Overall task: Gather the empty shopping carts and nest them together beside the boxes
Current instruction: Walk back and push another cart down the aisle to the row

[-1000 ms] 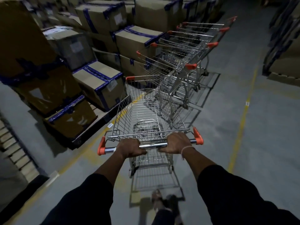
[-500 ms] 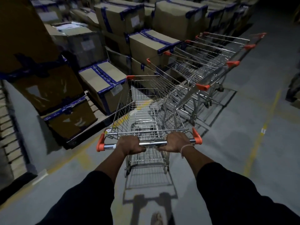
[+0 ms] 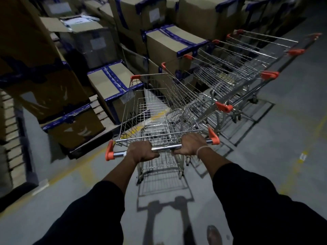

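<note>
An empty wire shopping cart (image 3: 152, 110) with orange corner caps stands right in front of me. My left hand (image 3: 141, 152) and my right hand (image 3: 191, 145) both grip its chrome handle bar (image 3: 166, 148). A row of nested carts (image 3: 235, 73) stretches away to the right front, beside the stacked cardboard boxes (image 3: 169, 43). The front right of my cart overlaps the rear of the nearest nested cart (image 3: 192, 103); I cannot tell whether they touch. My cart points toward the boxes, at an angle to the row.
Taped cardboard boxes on pallets (image 3: 74, 124) fill the left and the far side. A wooden pallet edge (image 3: 99, 140) lies low by the cart's front left. Yellow floor lines (image 3: 300, 158) mark grey concrete to the right. My foot (image 3: 214, 234) shows at the bottom.
The view has swung left and closer; the nested row now sits further right and my cart's front has come nearer to the boxes. Both hands keep their hold on the handle.
</note>
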`<state>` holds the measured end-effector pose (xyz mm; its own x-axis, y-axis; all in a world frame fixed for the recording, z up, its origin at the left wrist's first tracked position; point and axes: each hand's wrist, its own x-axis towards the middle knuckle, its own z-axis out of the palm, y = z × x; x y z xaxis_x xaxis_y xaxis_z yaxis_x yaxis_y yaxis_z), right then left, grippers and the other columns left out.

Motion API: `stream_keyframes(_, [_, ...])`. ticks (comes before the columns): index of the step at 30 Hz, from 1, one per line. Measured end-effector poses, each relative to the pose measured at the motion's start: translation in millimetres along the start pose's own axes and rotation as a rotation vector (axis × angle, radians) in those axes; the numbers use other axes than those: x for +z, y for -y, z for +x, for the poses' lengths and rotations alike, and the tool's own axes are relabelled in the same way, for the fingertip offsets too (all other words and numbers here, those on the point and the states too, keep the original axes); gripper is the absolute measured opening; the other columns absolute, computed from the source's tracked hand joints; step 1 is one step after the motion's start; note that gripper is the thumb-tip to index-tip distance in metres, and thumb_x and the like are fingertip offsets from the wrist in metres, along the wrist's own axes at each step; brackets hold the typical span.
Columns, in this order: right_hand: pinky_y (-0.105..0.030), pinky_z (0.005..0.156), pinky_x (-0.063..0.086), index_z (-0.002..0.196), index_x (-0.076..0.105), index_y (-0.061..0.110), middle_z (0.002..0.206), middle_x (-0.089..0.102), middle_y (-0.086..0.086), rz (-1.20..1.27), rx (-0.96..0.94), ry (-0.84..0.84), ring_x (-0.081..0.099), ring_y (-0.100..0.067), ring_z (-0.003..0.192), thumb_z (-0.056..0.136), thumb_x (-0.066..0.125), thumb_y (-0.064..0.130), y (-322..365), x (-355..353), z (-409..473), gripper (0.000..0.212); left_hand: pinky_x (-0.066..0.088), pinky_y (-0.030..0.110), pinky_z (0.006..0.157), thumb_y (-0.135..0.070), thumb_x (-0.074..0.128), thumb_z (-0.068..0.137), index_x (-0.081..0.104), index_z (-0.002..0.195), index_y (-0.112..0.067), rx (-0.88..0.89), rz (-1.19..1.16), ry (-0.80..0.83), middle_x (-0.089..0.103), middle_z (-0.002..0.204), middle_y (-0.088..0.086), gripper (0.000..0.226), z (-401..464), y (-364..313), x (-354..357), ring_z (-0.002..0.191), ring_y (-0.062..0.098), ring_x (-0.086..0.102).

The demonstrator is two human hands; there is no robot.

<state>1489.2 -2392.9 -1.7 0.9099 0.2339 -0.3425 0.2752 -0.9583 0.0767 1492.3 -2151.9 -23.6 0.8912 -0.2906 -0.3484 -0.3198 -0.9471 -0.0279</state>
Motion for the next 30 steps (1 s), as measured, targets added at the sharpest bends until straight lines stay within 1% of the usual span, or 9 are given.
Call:
stream_keyframes(2, [-0.036, 0.085, 0.056, 0.067, 0.051, 0.020, 0.081, 0.060, -0.002, -0.005, -0.021, 0.007, 0.059, -0.026, 0.080, 0.080, 0.051, 0.091, -16.1, -3.9, 14.0, 0.072, 0.054, 0.036, 0.085, -0.078, 0.050, 0.085, 0.070, 0.111, -0.019, -0.021, -0.002, -0.007, 0.073, 0.107, 0.008, 0.067, 13.0, -7.8, -5.1, 0.099, 0.029, 0.068])
stream_keyframes(5, [-0.038, 0.088, 0.056, 0.073, 0.058, 0.019, 0.087, 0.066, -0.003, -0.012, -0.045, 0.013, 0.065, -0.027, 0.087, 0.078, 0.052, 0.092, -38.5, -5.2, 33.1, 0.073, 0.050, 0.034, 0.083, -0.076, 0.051, 0.086, 0.069, 0.112, -0.019, -0.063, 0.001, -0.025, 0.073, 0.111, 0.008, 0.065, 30.3, -20.2, -11.0, 0.103, 0.029, 0.068])
stream_keyframes(8, [-0.037, 0.088, 0.056, 0.078, 0.063, 0.017, 0.082, 0.063, -0.001, -0.014, -0.090, 0.026, 0.067, -0.026, 0.086, 0.078, 0.051, 0.092, -60.0, -7.5, 49.9, 0.077, 0.050, 0.034, 0.083, -0.076, 0.052, 0.085, 0.070, 0.111, -0.022, -0.130, -0.014, -0.042, 0.073, 0.110, 0.006, 0.063, 43.8, -32.7, -15.8, 0.103, 0.028, 0.068])
stream_keyframes(11, [-0.038, 0.087, 0.058, 0.072, 0.059, 0.018, 0.076, 0.061, 0.000, -0.037, -0.149, 0.034, 0.068, -0.025, 0.084, 0.076, 0.047, 0.096, -81.4, -10.3, 64.8, 0.078, 0.051, 0.034, 0.081, -0.077, 0.050, 0.085, 0.071, 0.110, -0.023, -0.185, -0.011, -0.055, 0.073, 0.107, 0.006, 0.063, 53.9, -48.8, -18.5, 0.100, 0.027, 0.068])
stream_keyframes(13, [-0.039, 0.088, 0.057, 0.073, 0.059, 0.018, 0.081, 0.066, -0.002, -0.047, -0.188, 0.037, 0.067, -0.025, 0.084, 0.077, 0.047, 0.095, -94.6, -10.3, 72.5, 0.078, 0.051, 0.035, 0.080, -0.078, 0.048, 0.085, 0.070, 0.110, -0.024, -0.213, -0.002, -0.055, 0.073, 0.107, 0.005, 0.064, 59.5, -59.7, -19.1, 0.099, 0.027, 0.069])
stream_keyframes(16, [-0.038, 0.092, 0.055, 0.074, 0.060, 0.018, 0.083, 0.066, -0.001, -0.083, -0.237, 0.020, 0.064, -0.024, 0.081, 0.079, 0.047, 0.093, -111.6, -11.4, 79.9, 0.077, 0.050, 0.034, 0.080, -0.077, 0.048, 0.086, 0.070, 0.112, -0.023, -0.264, 0.004, -0.058, 0.073, 0.108, 0.005, 0.063, 65.9, -74.7, -21.2, 0.101, 0.027, 0.069])
stream_keyframes(20, [-0.038, 0.091, 0.056, 0.079, 0.065, 0.017, 0.088, 0.071, -0.002, -0.107, -0.266, 0.020, 0.068, -0.023, 0.085, 0.078, 0.046, 0.095, -129.6, -11.5, 88.3, 0.080, 0.046, 0.033, 0.076, -0.075, 0.050, 0.087, 0.071, 0.110, -0.022, -0.316, -0.003, -0.058, 0.073, 0.108, 0.006, 0.061, 70.9, -93.5, -23.8, 0.101, 0.027, 0.069])
stream_keyframes(25, [-0.038, 0.089, 0.056, 0.081, 0.067, 0.017, 0.083, 0.068, -0.001, -0.123, -0.310, 0.003, 0.065, -0.023, 0.081, 0.076, 0.043, 0.098, -146.1, -11.6, 95.8, 0.084, 0.047, 0.032, 0.075, -0.074, 0.051, 0.085, 0.072, 0.106, -0.022, -0.369, -0.051, -0.070, 0.073, 0.103, 0.005, 0.060, 76.3, -109.3, -24.4, 0.096, 0.027, 0.069])
stream_keyframes(30, [-0.037, 0.089, 0.055, 0.076, 0.061, 0.017, 0.084, 0.065, -0.002, -0.164, -0.357, 0.004, 0.063, -0.024, 0.083, 0.080, 0.045, 0.094, -157.2, -19.2, 101.1, 0.079, 0.050, 0.033, 0.076, -0.074, 0.052, 0.084, 0.072, 0.105, -0.022, -0.400, -0.063, -0.078, 0.074, 0.101, 0.004, 0.060, 81.9, -121.4, -28.2, 0.094, 0.027, 0.069])
